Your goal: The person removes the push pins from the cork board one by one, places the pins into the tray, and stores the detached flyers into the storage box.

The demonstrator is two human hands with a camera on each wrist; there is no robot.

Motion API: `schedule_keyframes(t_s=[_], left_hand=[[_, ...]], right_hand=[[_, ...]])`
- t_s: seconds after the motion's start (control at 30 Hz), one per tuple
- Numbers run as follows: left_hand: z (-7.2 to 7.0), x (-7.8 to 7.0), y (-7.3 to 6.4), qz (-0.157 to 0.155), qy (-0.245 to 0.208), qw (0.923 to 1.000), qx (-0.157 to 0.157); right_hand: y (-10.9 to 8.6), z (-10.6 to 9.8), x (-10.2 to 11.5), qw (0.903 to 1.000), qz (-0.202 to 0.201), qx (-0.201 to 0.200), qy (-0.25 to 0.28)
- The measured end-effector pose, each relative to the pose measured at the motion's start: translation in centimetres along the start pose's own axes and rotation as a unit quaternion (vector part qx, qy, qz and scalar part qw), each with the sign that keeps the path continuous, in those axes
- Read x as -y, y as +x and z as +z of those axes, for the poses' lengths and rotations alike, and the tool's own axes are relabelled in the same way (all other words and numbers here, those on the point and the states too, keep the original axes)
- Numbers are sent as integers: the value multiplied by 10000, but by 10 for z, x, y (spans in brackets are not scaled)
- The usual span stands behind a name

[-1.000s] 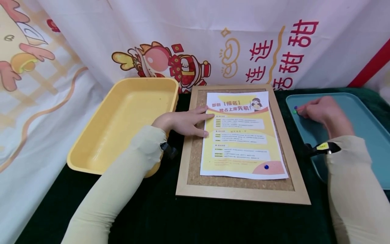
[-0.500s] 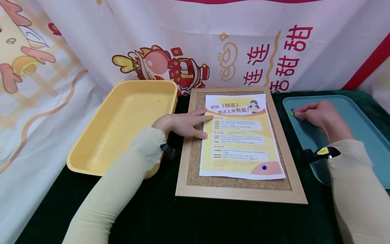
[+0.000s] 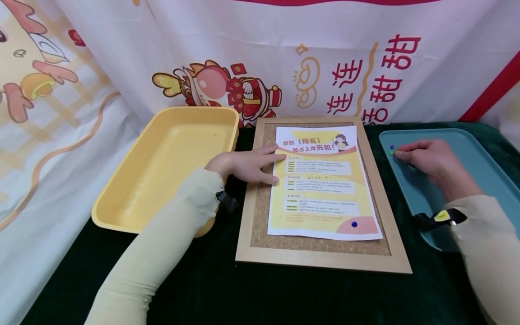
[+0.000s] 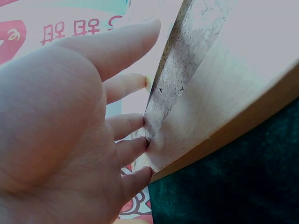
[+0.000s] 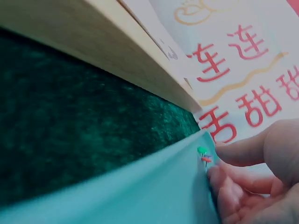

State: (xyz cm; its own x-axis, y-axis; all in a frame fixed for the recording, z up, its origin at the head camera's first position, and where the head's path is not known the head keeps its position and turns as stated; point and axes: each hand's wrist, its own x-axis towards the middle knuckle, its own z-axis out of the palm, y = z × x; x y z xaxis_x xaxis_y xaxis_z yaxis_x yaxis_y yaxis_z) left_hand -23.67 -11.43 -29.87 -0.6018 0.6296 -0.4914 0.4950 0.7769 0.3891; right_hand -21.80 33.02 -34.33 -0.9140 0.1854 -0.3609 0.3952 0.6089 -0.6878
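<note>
My left hand [image 3: 248, 166] lies with spread fingers on the left edge of a printed sheet [image 3: 317, 198] and the cork board [image 3: 260, 212] under it. In the left wrist view, the fingertips of this left hand [image 4: 70, 116] rest along the board's wooden frame [image 4: 201, 126]. A blue push pin [image 3: 354, 224] sits in the sheet's lower right corner. My right hand [image 3: 432, 160] bends its thumb and fingers beside green [image 5: 202, 150] and red push pins [image 5: 206, 159] at the blue tray's left side. I cannot tell whether it pinches a pin. Another blue push pin [image 3: 392, 147] lies there.
A yellow bin [image 3: 122, 198] stands left of the board, below my left forearm. The blue tray [image 3: 479, 162] is at the right, on dark green cloth [image 3: 325, 293]. A printed white curtain [image 3: 252, 31] hangs behind everything.
My right hand and wrist have shifted slightly right and down at the tray's left side, leaving the green and blue pins more in view. The left hand stays on the sheet.
</note>
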Motion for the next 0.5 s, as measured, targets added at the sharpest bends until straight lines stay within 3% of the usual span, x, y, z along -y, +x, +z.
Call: schedule_keyframes(t_s=[0.2,0.37,0.5], left_hand=[[0,1,-1,-45,-10,10000,-4],[-1,-1,-1,-6,-36,10000,-2],[0,0,0,-11,-43,10000,19]], right_hand=[[-21,8,14,9998,-106,-126,-93],[-52,22,24,9954,-721,-27,-634],[-75,33,32,9873,-1231,315,-951]])
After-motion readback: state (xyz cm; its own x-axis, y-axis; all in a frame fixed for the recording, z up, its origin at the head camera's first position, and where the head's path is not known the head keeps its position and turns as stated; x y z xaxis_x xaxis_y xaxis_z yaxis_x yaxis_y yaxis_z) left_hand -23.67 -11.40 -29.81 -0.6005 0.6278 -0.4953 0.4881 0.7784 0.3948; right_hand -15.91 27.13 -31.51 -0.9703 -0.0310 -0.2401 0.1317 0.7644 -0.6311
